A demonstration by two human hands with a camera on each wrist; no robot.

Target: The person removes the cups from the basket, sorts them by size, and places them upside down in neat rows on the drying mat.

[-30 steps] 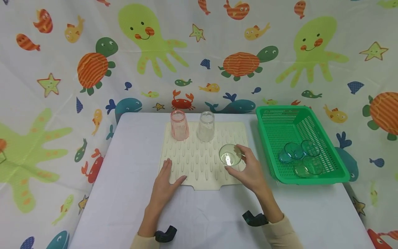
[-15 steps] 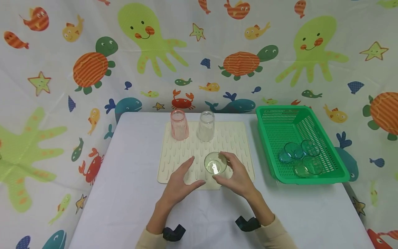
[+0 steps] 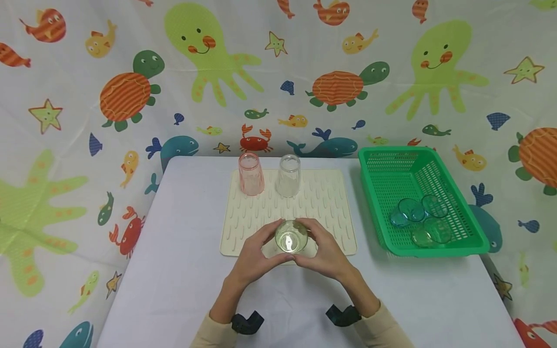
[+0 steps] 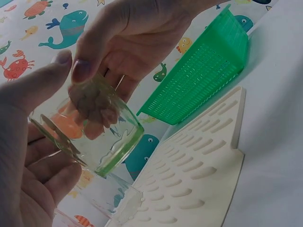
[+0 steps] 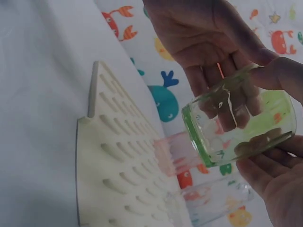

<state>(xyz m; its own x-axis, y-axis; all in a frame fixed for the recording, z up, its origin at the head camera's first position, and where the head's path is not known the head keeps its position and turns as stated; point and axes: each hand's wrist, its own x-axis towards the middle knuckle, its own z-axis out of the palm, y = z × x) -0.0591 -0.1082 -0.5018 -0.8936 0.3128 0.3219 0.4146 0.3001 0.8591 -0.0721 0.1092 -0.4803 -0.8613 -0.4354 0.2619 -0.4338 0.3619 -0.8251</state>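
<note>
A green-tinted drinking glass (image 3: 291,237) is held above the front part of a cream ribbed draining mat (image 3: 330,208). My left hand (image 3: 254,257) grips its left side with curved fingers and thumb. From the right, my right hand (image 3: 327,252) holds it the same way, and the two thumbs meet at the near side. In the left wrist view the base of the green glass (image 4: 120,153) points toward the mat, apart from it. The right wrist view shows fingers of both hands behind the see-through wall of the glass (image 5: 203,127).
A pink glass (image 3: 251,177) and a clear glass (image 3: 289,179) stand at the back of the mat. Right of it, a green plastic basket (image 3: 377,220) contains several blue and green glasses (image 3: 411,210). A white cloth (image 3: 174,270) covers the table; a patterned curtain hangs behind.
My right hand has carried the green glass left and nearer to me. My left hand has left the mat's left side, moved right and taken hold of the glass too.
</note>
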